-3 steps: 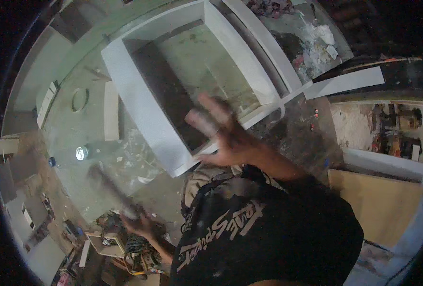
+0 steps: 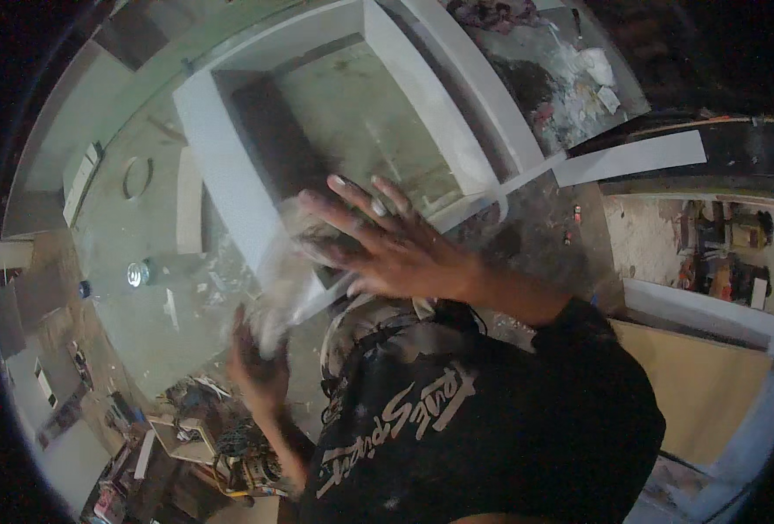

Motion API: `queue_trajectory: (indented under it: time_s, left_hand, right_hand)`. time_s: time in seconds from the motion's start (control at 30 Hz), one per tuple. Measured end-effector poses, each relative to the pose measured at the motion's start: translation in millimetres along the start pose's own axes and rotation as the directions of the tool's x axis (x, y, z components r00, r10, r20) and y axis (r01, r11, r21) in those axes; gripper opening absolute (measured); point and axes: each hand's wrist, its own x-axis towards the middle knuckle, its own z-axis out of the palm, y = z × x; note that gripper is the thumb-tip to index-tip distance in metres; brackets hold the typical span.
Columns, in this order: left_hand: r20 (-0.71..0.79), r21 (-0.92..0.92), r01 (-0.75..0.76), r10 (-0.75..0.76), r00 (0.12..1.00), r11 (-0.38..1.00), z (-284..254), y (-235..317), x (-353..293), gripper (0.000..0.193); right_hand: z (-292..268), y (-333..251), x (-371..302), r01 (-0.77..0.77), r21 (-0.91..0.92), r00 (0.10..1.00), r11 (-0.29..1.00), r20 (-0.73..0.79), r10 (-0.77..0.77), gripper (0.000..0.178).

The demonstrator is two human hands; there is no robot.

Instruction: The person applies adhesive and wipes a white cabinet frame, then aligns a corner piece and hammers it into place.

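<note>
A white open-framed box [image 2: 230, 170] lies tilted before me, its near corner by my hands. My right hand [image 2: 404, 262] hovers over that corner with its fingers spread, and a pale band or patch shows on one finger. I cannot tell whether its fingertips touch the box edge. My left hand [image 2: 260, 362], left of the corner, is closed round a long pale thing [image 2: 275, 301] smeared by motion. Its far end runs up toward the right hand's fingers, and its kind cannot be made out.
Left of the box lie a pale strip [image 2: 190, 201], a ring-shaped band [image 2: 138, 177] and a small round container [image 2: 138, 274]. A wooden box with coiled cable [image 2: 243, 441] sits at lower left. To the right are a white board [image 2: 636, 159] and a tan panel [image 2: 692, 384].
My left hand has swung up and right, bringing the long thing close to my right hand. The right hand's fingers have fanned out slightly, and the view has shifted a little.
</note>
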Motion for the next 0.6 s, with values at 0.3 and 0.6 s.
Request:
queue_trajectory:
  time_s: [0.3,0.6]
  left_hand:
    - [0.559,0.281,-0.324,0.121,0.821,0.903,169.4,139.7,87.2,0.076]
    - [0.568,0.482,-0.420,0.091,0.818,0.769,262.3,159.7,104.6,0.061]
  right_hand:
    - [-36.9,154.5,-160.2,-0.124,-0.171,0.970,0.977,0.188,0.156,0.049]
    - [-14.0,223.3,-180.2,-0.050,-0.078,0.961,0.996,0.266,0.069,0.049]
